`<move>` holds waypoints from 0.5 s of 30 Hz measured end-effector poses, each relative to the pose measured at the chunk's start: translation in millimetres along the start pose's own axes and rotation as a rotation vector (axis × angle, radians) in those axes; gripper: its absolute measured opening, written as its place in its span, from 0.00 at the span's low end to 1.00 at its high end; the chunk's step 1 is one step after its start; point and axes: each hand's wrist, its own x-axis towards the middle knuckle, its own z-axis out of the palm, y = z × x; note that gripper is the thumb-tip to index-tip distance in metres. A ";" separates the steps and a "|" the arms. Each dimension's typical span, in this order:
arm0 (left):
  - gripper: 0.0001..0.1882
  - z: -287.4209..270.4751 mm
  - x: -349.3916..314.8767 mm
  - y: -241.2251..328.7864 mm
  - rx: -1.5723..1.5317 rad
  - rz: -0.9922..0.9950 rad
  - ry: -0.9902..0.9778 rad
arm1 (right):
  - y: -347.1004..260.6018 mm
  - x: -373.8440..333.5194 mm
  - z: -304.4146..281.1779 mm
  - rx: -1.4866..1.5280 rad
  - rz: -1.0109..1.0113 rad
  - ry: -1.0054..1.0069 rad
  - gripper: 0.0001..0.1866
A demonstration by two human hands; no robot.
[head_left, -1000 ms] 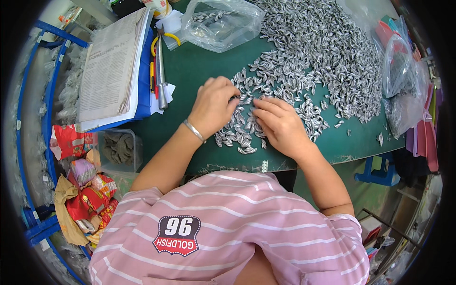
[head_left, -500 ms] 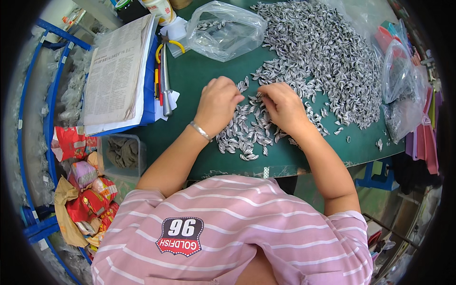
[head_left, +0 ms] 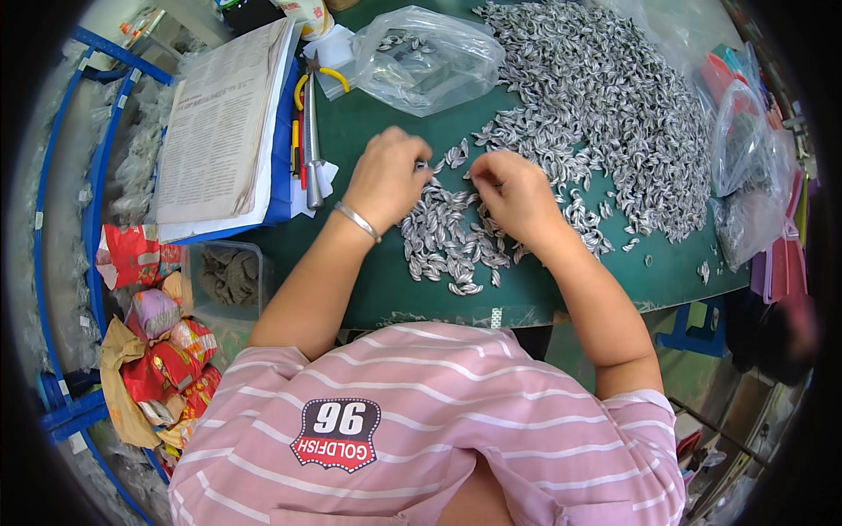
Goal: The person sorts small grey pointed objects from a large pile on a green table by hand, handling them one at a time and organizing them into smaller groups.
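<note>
Small silver-grey twisted, leaf-shaped pieces form a big heap point(head_left: 645, 131) at the far right of the green table point(head_left: 338, 267). A smaller pile point(head_left: 447, 241) of them lies nearer, between my forearms. My left hand point(head_left: 386, 175) is over the left edge of this smaller pile, fingers bent together, a silver piece point(head_left: 423, 164) showing at its fingertips. My right hand point(head_left: 517, 197) is above the gap between the two piles, thumb and fingers pinched. What lies inside that pinch is hidden. A few loose pieces point(head_left: 455, 155) rest between the hands.
A clear plastic bag point(head_left: 430, 66) with some pieces inside lies behind my left hand. Yellow-handled pliers point(head_left: 332, 79), a metal rod point(head_left: 312, 158) and a newspaper point(head_left: 215, 123) are at the left. Filled bags point(head_left: 741, 167) stand at the right edge. Below left is a clear tub point(head_left: 224, 280).
My left hand has drawn back to the left, away from the right hand, with a piece at its fingertips. My right hand has barely shifted. The view has moved slightly.
</note>
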 end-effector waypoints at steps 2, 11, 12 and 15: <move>0.08 7.2 -11.8 11.9 -0.149 -0.228 0.014 | -6.6 15.2 -2.4 0.081 0.138 -0.003 0.06; 0.11 -2.0 -19.8 15.4 -0.328 -0.359 0.035 | 0.0 65.1 29.5 0.221 0.026 0.015 0.11; 0.12 -2.8 -21.3 16.5 -0.363 -0.383 0.060 | -1.1 56.0 29.8 0.207 -0.046 -0.095 0.12; 0.12 2.7 -24.5 14.3 -0.467 -0.425 0.159 | -8.7 31.6 29.7 0.138 -0.119 -0.186 0.12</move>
